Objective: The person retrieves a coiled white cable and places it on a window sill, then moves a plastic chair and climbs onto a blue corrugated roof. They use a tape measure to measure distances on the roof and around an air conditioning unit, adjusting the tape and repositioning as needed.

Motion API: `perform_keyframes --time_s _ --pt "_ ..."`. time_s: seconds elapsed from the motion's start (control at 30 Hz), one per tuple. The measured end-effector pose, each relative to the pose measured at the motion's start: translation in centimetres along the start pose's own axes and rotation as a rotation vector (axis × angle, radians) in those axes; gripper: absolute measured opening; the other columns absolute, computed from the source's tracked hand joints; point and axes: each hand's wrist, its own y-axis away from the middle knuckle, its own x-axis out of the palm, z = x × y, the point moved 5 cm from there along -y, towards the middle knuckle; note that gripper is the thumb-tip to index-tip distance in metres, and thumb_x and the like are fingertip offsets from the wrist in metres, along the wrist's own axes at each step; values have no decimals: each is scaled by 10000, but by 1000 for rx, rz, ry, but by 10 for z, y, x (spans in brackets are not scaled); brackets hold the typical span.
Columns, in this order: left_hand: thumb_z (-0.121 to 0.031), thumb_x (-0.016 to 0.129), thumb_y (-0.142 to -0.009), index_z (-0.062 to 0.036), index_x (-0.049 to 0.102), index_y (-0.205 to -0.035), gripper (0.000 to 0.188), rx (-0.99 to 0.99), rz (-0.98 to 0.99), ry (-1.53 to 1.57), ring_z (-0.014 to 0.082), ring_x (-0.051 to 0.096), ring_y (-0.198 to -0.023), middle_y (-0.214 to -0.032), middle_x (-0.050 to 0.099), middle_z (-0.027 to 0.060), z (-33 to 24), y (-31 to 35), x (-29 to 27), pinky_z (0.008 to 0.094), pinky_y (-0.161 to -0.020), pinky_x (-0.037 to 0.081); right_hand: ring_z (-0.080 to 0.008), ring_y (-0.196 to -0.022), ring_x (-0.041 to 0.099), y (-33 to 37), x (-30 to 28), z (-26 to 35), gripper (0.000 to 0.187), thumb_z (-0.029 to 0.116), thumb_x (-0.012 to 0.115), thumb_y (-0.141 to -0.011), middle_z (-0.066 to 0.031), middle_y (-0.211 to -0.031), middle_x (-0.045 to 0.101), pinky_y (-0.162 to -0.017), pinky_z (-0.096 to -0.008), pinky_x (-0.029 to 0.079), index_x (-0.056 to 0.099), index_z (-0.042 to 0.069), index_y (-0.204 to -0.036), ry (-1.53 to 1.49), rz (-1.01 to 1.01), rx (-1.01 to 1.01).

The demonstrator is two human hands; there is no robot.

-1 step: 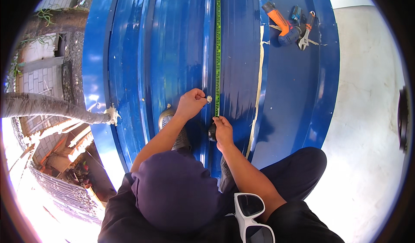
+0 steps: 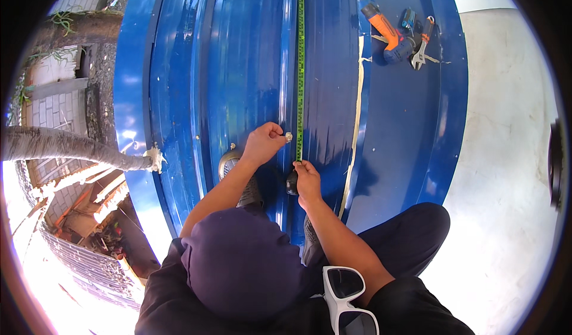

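Observation:
A green tape measure blade [image 2: 300,73] runs out straight along a blue ribbed metal roof sheet [image 2: 250,61], beside a raised rib. My right hand [image 2: 308,183] grips the tape measure's rounded black case [image 2: 292,183], thumb and fingers at the spot where the blade leaves it. Just left of the blade, my left hand [image 2: 264,144] is closed in a pinch, its fingertips beside a fastener head covered with pale sealant [image 2: 288,137]. Whatever those fingertips hold, if anything, is too small to make out.
On the flat panel at the far right lie an orange and blue cordless drill [image 2: 390,34], a small blue item [image 2: 409,18] and an adjustable wrench [image 2: 422,43]. A wrapped pipe [image 2: 77,147] meets the roof's left edge, with a drop beyond. My shoe [image 2: 229,163] stands near my left hand.

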Motion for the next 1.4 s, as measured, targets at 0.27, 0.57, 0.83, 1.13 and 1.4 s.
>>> perform_keyframes --time_s 0.27,0.57,0.83,1.13,1.4 --pt "-238 911 -765 -38 682 -1052 418 70 24 -95 172 687 -770 -823 700 50 -15 4 -4 335 -739 549 -97 -590 539 -2 9 5 139 179 621 -1075 22 -762 575 -531 -285 461 704 74 -1037 -5 -8 9" --pt "-204 917 -758 -43 660 -1047 419 118 26 -137 219 699 -798 -835 693 72 -13 -1 -3 360 -752 552 -86 -694 576 -13 8 -7 129 176 619 -1073 26 -821 592 -639 -271 494 694 72 -1065 24 21 -3" --pt "-203 915 -763 -55 654 -1039 408 119 17 -158 215 690 -801 -846 687 66 -17 1 -5 362 -754 548 -78 -674 511 -15 9 -8 149 164 627 -1068 37 -785 568 -627 -270 446 710 69 -989 38 -1 -35" --pt "-197 919 -769 -59 653 -1027 395 118 24 -164 163 643 -752 -825 665 39 -18 1 -5 332 -724 526 -75 -676 507 -12 11 -5 154 173 635 -1068 42 -778 559 -628 -270 445 707 69 -980 44 1 -28" --pt "-169 903 -787 -55 637 -1056 395 146 46 -178 182 684 -788 -841 698 55 -14 -2 -5 346 -752 545 -71 -702 488 -12 14 -5 180 170 633 -1067 41 -775 558 -650 -280 421 696 60 -939 78 -29 -40"
